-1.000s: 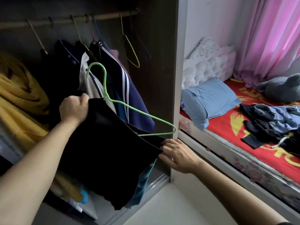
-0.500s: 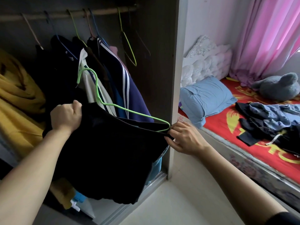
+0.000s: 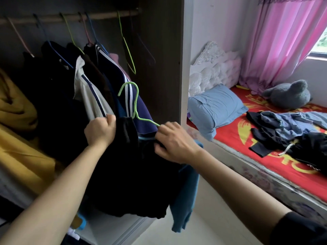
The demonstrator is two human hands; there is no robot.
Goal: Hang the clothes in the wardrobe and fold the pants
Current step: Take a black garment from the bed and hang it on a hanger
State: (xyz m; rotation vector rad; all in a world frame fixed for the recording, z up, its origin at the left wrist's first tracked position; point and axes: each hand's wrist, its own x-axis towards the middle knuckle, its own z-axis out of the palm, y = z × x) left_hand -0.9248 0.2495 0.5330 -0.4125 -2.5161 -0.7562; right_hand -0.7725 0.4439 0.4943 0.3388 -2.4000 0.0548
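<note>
— Where was the black garment (image 3: 134, 174)?

— On the green hanger (image 3: 136, 103), held up at the open front of the wardrobe (image 3: 159, 50), near its right wall and well below the rail (image 3: 99, 15).

— And the hands?

— The left hand (image 3: 100, 132) was a closed fist round the cloth's top left edge. The right hand (image 3: 174, 144) had its fingers curled, pinching the fabric where the hanger's right arm ran into it.

— What could have gone wrong?

— Neither hand seemed to hold the hook itself. If the cloth sat unevenly, the hanger might have tipped and shed it on the lift. The hook could also have snagged the striped jacket (image 3: 113, 75) just behind it.
</note>
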